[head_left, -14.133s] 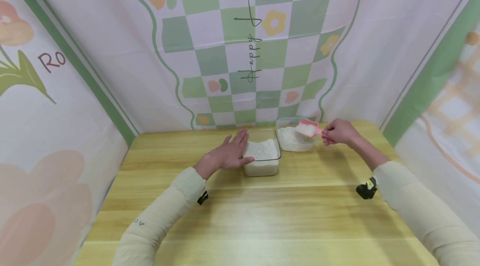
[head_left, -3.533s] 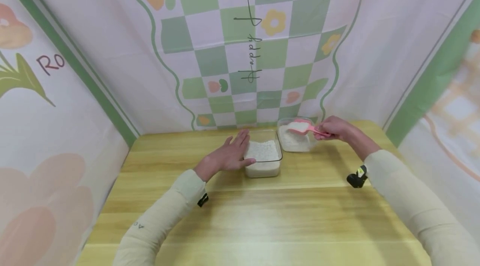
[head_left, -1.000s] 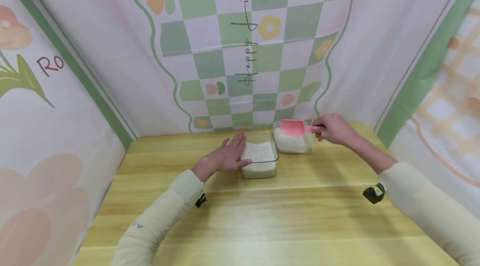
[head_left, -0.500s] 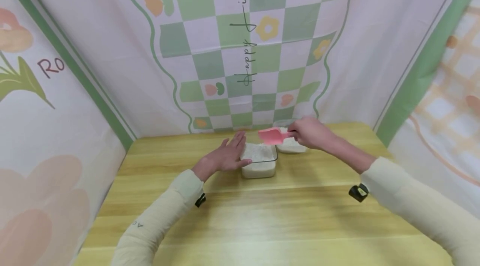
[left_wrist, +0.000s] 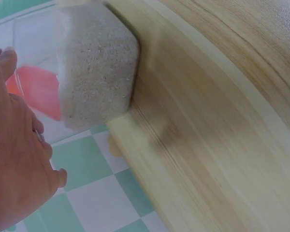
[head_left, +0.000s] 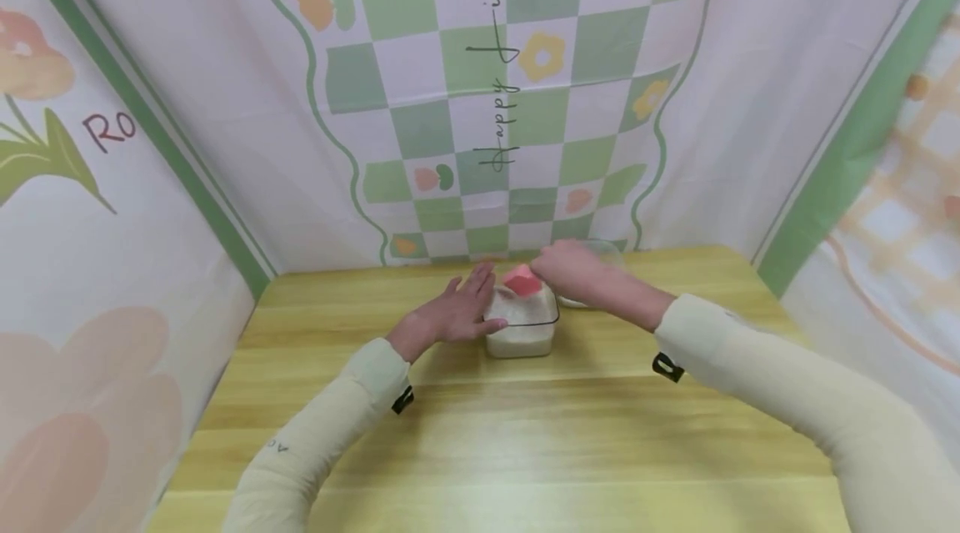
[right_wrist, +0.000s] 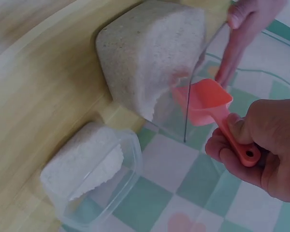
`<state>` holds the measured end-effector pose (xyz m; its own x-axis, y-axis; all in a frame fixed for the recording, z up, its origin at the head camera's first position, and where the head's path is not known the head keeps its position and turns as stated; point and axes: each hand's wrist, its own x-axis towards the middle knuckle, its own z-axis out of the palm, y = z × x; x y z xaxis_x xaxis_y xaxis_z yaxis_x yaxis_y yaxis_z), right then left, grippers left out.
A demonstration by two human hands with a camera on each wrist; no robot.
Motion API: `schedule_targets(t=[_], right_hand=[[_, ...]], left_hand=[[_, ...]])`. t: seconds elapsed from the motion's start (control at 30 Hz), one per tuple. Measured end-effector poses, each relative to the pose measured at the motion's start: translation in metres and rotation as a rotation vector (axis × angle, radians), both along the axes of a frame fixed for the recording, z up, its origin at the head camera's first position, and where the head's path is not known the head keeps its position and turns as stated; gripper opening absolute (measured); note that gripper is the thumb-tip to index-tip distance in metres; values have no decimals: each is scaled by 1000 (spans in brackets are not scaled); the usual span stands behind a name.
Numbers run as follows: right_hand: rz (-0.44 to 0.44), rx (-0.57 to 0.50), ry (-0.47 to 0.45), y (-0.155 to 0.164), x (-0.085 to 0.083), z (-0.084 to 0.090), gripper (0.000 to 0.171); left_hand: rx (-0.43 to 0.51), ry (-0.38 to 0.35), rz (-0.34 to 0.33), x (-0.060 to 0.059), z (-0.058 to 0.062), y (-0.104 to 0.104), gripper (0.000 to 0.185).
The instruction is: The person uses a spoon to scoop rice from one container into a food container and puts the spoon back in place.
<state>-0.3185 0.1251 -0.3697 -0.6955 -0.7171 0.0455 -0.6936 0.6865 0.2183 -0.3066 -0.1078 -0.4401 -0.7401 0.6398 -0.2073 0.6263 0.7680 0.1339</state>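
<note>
head view: resting left hand point(head_left: 453, 312) on left side of glass container point(head_left: 520, 341), fingers straight and slightly splayed, not wrapped round anything. gripping pink scoop point(right_wrist: 208, 94) by its handle with right hand point(right_wrist: 275, 145), fingers curled in and thumb pressed on top.

right wrist view: showing scoop tilted, bowl poking past rim into glass container, over white grains point(right_wrist: 169, 53). can't tell if touching them; can't make out any load in bowl either. also showing second clear container point(right_wrist: 135, 150), with a smaller heap of grains, just beside, on wooden surface point(head_left: 480, 433).

handling: expect scoop to be light and stiff, likely plastic; hold at handle, keep fingers off bowl. rate glass container heavy with that fill, smooth, maybe slippery, breakable if knocked; brace or lift by both side walls, not by rim alone. guess second container lighter and thinner, with some flex; take by sides under lip. count on grains to slide loose when tipped, so keep scoop level while loaded.
</note>
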Motion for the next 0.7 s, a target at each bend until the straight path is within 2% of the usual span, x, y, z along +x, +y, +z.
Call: schedule_targets(t=[0.17,0.27,0.4,0.53,0.6,0.7], right_hand=[[132,76,99,-18,-8,-15,17],[161,74,90,-23,-13,-21,17],[120,59,-21,-25,-22,-30,15],[61,63,-160,-27,-31,-34,13],[29,55,-234,-29,-35,-33,17],[14,16,-366,-29,-40,-28,31]], left_hand=[[-3,5,5,0,-3,-3,91],[11,2,15,1,-3,-3,91],[31,-3,-3,1,-4,2,91],[3,7,-7,0,-4,5,91],[-15,12,7,0,-2,5,91],[-25,15,26,-1,0,3,91]])
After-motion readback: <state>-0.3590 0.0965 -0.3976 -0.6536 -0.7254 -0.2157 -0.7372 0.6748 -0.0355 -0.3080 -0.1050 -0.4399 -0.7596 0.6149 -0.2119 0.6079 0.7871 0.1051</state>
